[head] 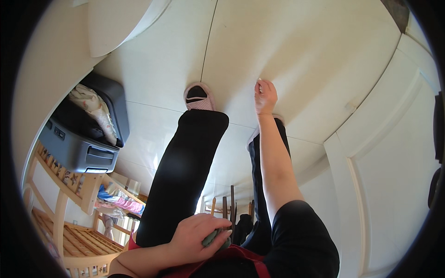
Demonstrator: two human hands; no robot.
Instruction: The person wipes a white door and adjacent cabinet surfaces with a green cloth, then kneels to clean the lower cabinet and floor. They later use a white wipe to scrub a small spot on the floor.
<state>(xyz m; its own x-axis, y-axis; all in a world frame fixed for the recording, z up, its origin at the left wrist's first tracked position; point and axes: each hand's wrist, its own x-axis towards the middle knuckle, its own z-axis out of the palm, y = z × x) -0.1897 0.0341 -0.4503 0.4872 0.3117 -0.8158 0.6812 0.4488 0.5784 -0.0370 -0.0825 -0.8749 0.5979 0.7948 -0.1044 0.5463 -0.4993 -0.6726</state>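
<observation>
My left hand is curled around a crumpled grey-green bundle, probably cloth, close to my red apron. Most of that bundle is hidden by the fingers and thumb. My right hand reaches down over the pale tiled floor, near my right foot. Its fingertips are pinched together, and no object shows plainly between them. On my left foot is a pink slipper, flat on the tiles beyond the black trouser leg.
At left, a grey-blue suitcase stands partly open with patterned fabric inside. A wooden bed frame is beyond it. A white panelled door borders the right side. Dark furniture legs show between my legs.
</observation>
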